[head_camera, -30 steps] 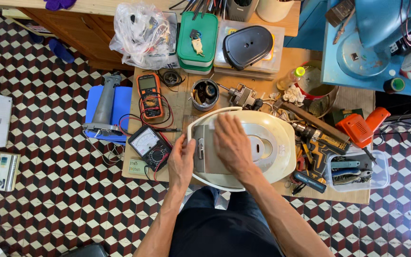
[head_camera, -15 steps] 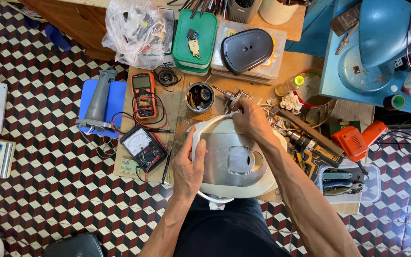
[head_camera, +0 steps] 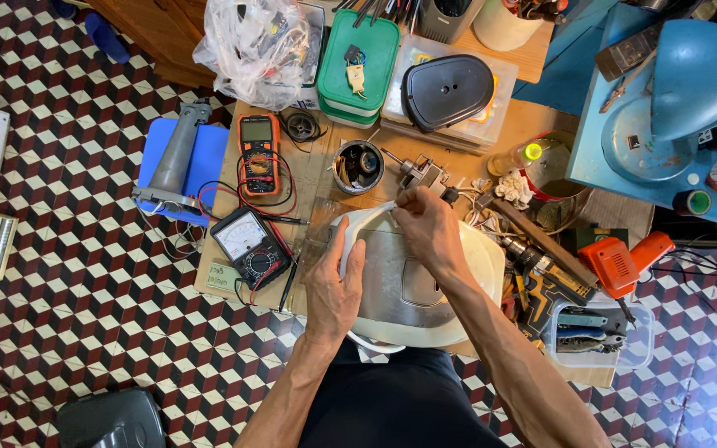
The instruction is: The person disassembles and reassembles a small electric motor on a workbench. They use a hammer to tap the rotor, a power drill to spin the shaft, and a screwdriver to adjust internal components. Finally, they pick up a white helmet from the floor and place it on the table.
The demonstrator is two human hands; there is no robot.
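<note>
While both hands work on it, the scene reads as follows.

Main thing: a rounded cream-white plastic appliance housing with a dull metal plate lies on the wooden desk, at its near edge, directly in front of the person.

Left hand: the left hand lies flat on the housing's left side, fingers together, thumb up along the white rim, pressing rather than pinching.

Right hand: the right hand is at the housing's far rim, fingertips drawn together and pinching the white edge there; what exactly is between them is too small to tell.

Left of the housing: a black analogue meter with a white dial lies near the left hand, and an orange digital multimeter sits beyond it, red and black leads looping between them.

Beyond the housing: a small round metal tin of parts and a small metal motor part lie just past the right hand.

Far edge: a green lidded plastic box, a black oval cover on a clear box and a clear plastic bag of bits.

Right side: an orange power drill and a clear tub of pliers, well apart from the hands.

Floor: a grey metal tube on a blue stool stands on the checkered tile floor.
</note>
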